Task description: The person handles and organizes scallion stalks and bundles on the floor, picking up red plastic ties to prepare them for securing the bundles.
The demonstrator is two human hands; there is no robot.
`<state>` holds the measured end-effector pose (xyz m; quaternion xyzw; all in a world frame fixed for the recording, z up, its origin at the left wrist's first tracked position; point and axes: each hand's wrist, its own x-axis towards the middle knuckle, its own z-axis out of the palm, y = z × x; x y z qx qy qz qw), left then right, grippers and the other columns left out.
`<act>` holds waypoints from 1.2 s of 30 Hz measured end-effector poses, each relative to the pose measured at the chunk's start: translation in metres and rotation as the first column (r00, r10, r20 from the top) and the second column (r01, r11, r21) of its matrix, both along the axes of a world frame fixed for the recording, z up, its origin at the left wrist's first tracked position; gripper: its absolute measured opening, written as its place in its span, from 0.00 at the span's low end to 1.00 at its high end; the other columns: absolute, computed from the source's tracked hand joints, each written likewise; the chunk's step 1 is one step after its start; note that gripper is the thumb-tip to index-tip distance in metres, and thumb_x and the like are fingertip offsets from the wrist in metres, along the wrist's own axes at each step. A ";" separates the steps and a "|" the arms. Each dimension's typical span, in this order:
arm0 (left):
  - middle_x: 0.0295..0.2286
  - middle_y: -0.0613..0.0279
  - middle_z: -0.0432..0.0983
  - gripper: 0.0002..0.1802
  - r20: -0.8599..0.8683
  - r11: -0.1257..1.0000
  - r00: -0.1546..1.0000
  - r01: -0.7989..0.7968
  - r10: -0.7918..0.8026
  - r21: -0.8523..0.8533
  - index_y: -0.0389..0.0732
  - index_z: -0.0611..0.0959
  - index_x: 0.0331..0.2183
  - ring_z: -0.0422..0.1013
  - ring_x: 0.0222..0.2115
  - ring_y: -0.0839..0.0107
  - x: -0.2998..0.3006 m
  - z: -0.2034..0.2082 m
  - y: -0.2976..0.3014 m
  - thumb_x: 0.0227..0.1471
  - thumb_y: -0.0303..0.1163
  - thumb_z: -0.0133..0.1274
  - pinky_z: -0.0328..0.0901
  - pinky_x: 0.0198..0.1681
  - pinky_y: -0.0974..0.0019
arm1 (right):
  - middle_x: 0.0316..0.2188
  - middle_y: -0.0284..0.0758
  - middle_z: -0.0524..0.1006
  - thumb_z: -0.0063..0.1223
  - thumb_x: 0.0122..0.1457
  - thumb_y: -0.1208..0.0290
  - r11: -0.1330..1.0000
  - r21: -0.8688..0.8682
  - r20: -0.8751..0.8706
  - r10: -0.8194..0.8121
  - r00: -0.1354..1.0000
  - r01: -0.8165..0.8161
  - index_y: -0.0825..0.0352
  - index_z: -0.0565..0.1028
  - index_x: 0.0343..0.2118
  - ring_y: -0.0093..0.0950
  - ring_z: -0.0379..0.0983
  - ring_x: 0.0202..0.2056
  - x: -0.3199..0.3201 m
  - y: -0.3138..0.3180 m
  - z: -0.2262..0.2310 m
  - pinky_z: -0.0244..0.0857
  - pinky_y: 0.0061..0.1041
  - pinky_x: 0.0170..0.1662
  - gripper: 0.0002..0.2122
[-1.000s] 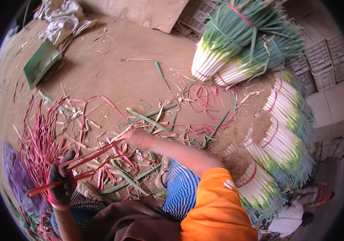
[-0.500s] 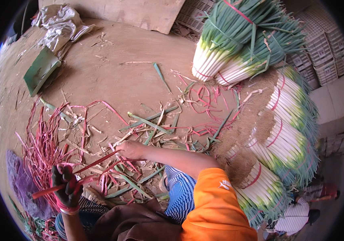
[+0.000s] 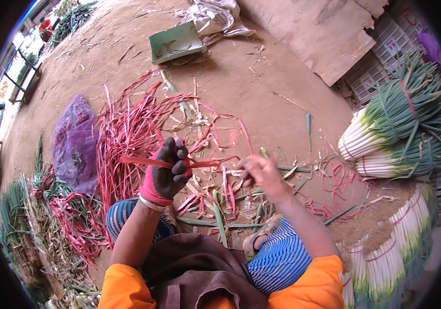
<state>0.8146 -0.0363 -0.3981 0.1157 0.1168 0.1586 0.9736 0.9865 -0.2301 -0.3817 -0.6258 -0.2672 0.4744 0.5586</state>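
My left hand [image 3: 166, 172], in a pink and black glove, is closed round a red plastic strip [image 3: 145, 161]. One end of this strip sticks out to the left of the fist; the other runs right toward my bare right hand [image 3: 265, 175]. The right fingers are curled and slightly blurred, with the strip meeting their tips. Left of and behind the glove, a big tangle of red strips [image 3: 127, 134] lies on the ground. Beneath both hands are scattered green leaves [image 3: 219, 213], dry husks and loose red strips.
Tied bundles of spring onions [image 3: 385, 139] stand at the right, with more bundles [image 3: 385, 262] lying nearer me. A purple mesh bag [image 3: 76, 144] sits at the left. Farther off are a green dustpan-like scoop [image 3: 176, 44], a white sack [image 3: 212, 18], a board [image 3: 313, 36] and plastic crates [image 3: 390, 44].
The view has swung left, so the purple bag and left-hand pile show more. My left hand still grips the strip. My hands are now closer to level, with less strip visible between them.
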 end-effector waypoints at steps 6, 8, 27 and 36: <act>0.25 0.67 0.67 0.15 0.060 0.998 0.996 0.056 -0.058 0.027 0.43 0.71 0.33 0.53 0.13 0.79 -0.005 0.010 -0.007 0.58 0.45 0.39 0.50 0.12 0.77 | 0.35 0.37 0.76 0.38 0.62 0.53 1.000 0.018 -0.670 -0.005 0.742 0.022 0.69 0.70 0.41 0.28 0.73 0.37 -0.040 0.020 -0.021 0.67 0.27 0.42 0.21; 0.27 0.65 0.70 0.17 0.085 0.995 0.992 0.095 -0.098 0.043 0.42 0.73 0.36 0.53 0.13 0.79 -0.009 0.008 -0.010 0.59 0.45 0.37 0.50 0.11 0.76 | 0.36 0.39 0.76 0.37 0.62 0.55 0.970 0.119 -0.752 -0.051 0.658 0.212 0.68 0.70 0.41 0.30 0.73 0.39 -0.036 0.028 -0.025 0.66 0.30 0.45 0.19; 0.24 0.70 0.68 0.16 -0.106 0.993 0.994 0.023 -0.010 0.117 0.43 0.72 0.35 0.54 0.12 0.81 -0.019 0.008 0.002 0.58 0.46 0.41 0.50 0.11 0.78 | 0.22 0.26 0.73 0.48 0.59 0.68 0.875 0.295 0.146 -0.437 0.887 0.383 0.66 0.72 0.30 0.15 0.69 0.25 -0.026 0.026 0.024 0.65 0.14 0.30 0.07; 0.29 0.60 0.73 0.16 0.088 0.966 0.986 0.156 -0.140 -0.207 0.38 0.74 0.38 0.64 0.18 0.75 -0.005 -0.001 -0.015 0.57 0.41 0.41 0.60 0.19 0.73 | 0.31 0.41 0.74 0.55 0.49 0.76 0.976 0.150 0.793 -0.025 0.609 -0.155 0.69 0.72 0.36 0.38 0.73 0.34 -0.067 0.040 0.017 0.67 0.30 0.37 0.10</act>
